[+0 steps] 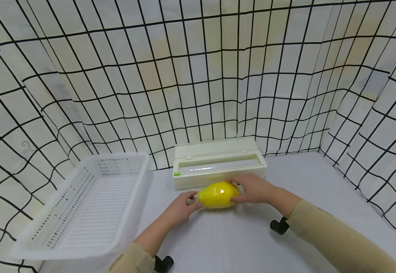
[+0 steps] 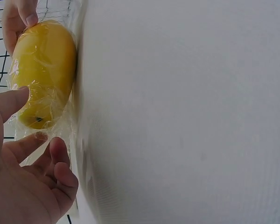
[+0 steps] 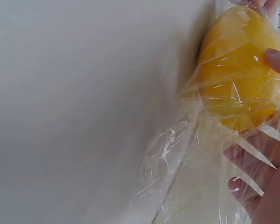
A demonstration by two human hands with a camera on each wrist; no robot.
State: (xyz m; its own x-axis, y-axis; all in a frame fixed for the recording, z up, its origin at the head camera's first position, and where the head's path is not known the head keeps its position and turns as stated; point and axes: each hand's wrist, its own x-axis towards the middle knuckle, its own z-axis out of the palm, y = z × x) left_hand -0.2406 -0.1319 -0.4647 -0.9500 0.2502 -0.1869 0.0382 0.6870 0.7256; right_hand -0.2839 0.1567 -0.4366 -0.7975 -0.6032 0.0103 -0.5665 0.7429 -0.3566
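Note:
A smooth yellow fruit [image 1: 218,195], tapered at its left end like a papaya or mango, lies wrapped in clear plastic film [image 3: 170,147]. My left hand [image 1: 181,208] holds the tapered end, its thumb against the fruit and its other fingers bent by the film. At the rounder end, my right hand [image 1: 254,188] grips the fruit with the thumb on its near side. Loose film hangs over the right fingers in the right wrist view. Just behind the fruit stands a cream film dispenser box [image 1: 192,183], lid raised, with a film roll [image 1: 218,166] inside.
A white perforated plastic basket [image 1: 129,212] stands on the left of the white table [image 1: 225,242]. A small green piece [image 1: 176,173] sits at the dispenser's left front edge. Black netting [image 1: 222,49] over pale sheeting surrounds the back and sides.

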